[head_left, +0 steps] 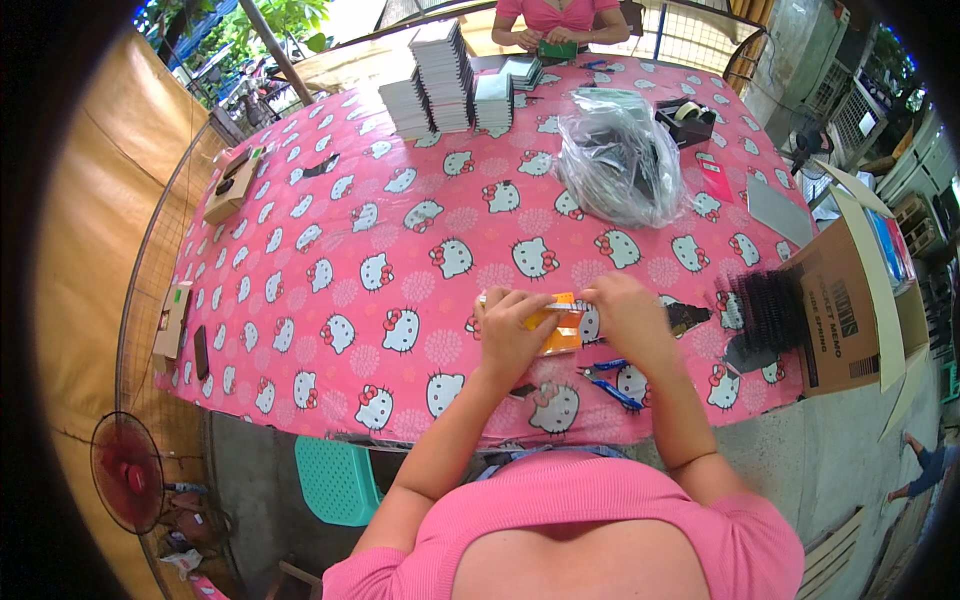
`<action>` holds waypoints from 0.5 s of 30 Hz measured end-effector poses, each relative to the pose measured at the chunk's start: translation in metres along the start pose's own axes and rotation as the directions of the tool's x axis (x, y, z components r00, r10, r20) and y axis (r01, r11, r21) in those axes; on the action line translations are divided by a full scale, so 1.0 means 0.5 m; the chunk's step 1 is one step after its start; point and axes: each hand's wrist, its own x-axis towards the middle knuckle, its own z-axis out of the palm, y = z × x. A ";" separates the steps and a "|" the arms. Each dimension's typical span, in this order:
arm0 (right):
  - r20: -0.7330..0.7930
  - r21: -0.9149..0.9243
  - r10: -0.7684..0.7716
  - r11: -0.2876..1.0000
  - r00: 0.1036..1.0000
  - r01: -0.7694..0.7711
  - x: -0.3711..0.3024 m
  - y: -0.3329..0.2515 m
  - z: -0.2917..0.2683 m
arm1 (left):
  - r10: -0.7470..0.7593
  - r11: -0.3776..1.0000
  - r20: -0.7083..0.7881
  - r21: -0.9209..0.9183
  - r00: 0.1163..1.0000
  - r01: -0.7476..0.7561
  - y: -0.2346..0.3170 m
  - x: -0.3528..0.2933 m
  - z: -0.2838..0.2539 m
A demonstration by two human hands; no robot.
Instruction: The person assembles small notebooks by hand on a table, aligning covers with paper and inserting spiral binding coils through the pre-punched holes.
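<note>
Near the front of the table, my left hand (512,325) grips a small orange-and-white notepad (562,342) from its left side, fingers curled over its top. At the pad's upper right edge is my right hand (628,315), its fingers pinched together; whatever they hold is hidden or too small to name. Blue-handled pliers (612,387) lie on the tablecloth just below my right hand. A heap of black spiral binding wires (762,312) sits to the right of it.
A cardboard box (838,315) stands at the right edge. Behind are a clear plastic bag (620,160), a tape dispenser (688,122) and stacked notebooks (443,80). Across the table, another person's hands (545,38) hold something green. A teal stool (335,482) stands below left.
</note>
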 end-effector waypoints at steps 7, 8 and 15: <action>0.583 -0.085 0.020 0.996 0.812 0.036 0.056 -0.008 -0.004 | -0.097 0.988 0.065 -0.114 0.993 0.104 0.011 0.006 -0.003; 0.586 -0.090 0.024 0.995 0.810 0.036 0.048 -0.003 -0.008 | -0.095 0.990 0.064 -0.102 0.993 0.101 0.006 0.003 -0.001; 0.496 -0.080 0.007 0.996 0.868 0.038 0.038 -0.017 -0.009 | -0.090 0.989 0.074 -0.109 0.993 0.098 0.013 0.013 -0.008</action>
